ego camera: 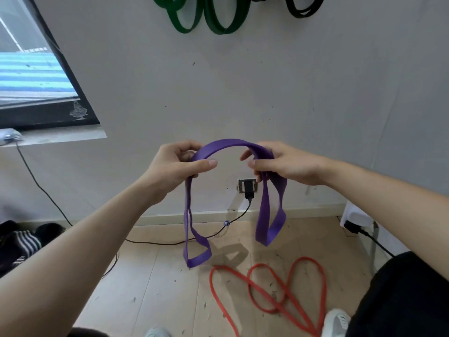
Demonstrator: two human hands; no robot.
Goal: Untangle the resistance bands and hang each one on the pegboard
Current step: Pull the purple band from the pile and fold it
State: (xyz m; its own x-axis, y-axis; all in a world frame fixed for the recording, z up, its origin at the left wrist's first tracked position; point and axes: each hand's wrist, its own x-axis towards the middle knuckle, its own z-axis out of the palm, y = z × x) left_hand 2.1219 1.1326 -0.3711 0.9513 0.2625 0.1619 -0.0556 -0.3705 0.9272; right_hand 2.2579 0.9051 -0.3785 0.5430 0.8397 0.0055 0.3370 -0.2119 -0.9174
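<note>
A purple resistance band (pixel 228 145) arches between my two hands at chest height in front of the wall. My left hand (pixel 177 164) grips its left part, and a long loop hangs down from there toward the floor. My right hand (pixel 279 164) grips the right part, with a shorter, wider loop hanging below it. On the wooden floor lies a red band (pixel 286 288) in crossed loops. High on the wall hang green bands (pixel 213 18) and a black band (pixel 303 8), cut off by the top edge.
A wall socket with a black plug (pixel 248 188) sits behind the purple band, its cable (pixel 170 243) running left across the floor. Striped clothes (pixel 21 242) lie at the left. A window (pixel 31 76) is at upper left, a white box (pixel 357 222) at right.
</note>
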